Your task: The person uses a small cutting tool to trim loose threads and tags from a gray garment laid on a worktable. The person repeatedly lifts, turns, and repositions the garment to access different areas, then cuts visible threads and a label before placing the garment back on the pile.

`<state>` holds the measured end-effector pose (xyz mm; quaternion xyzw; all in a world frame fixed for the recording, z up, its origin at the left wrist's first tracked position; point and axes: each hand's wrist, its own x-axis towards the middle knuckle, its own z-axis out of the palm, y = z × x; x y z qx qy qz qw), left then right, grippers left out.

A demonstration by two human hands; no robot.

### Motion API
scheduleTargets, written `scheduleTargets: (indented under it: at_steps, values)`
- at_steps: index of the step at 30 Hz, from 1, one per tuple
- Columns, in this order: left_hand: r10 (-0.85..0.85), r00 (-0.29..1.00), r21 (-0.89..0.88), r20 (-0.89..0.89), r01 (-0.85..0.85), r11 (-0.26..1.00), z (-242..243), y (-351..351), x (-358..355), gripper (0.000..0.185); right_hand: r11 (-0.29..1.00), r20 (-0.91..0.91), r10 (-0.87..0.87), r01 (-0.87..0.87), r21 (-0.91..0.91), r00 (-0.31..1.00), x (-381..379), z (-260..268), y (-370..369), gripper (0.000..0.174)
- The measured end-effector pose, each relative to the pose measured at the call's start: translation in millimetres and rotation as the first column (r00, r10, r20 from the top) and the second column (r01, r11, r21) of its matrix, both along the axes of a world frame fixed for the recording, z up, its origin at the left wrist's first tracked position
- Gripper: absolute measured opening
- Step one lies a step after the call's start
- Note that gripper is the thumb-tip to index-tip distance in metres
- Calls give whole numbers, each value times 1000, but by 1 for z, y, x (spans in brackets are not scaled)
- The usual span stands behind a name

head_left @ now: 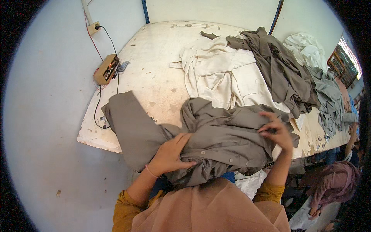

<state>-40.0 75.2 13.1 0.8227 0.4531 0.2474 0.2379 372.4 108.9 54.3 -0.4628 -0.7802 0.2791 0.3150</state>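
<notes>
A grey-brown button-up shirt (216,139) lies bunched over the table's near edge, with part of it hanging towards me. Several buttons run along its placket, and a sleeve (130,124) stretches to the left. My left hand (174,153) grips the cloth near the middle, its thumb by the placket. Above the right end of the shirt is my right hand (274,130), slightly blurred, thumb and fingers curled close together. Whether it pinches a bit of cloth or thread I cannot tell.
The worn white table (162,78) bears cream garments (226,75), a dark brown garment (281,66), grey-green cloth (327,95) and white cloth (307,47). A box with knobs (106,69) and cables sits at its left edge. Another person (333,185) is at lower right.
</notes>
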Motion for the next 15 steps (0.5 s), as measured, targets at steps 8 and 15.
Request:
scheduleTargets:
  at_steps: [8, 15]
  values:
    - [95, 991, 309, -95, -61, 949, 54, 79, -17, 53, 979, 56, 179, -172, -111, 982, -62, -4, 44, 21]
    - [416, 878, 789, 238, -424, 444, 157, 149, -60, 69, 692, -463, -174, 443, 570, 869, -74, 99, 71, 5]
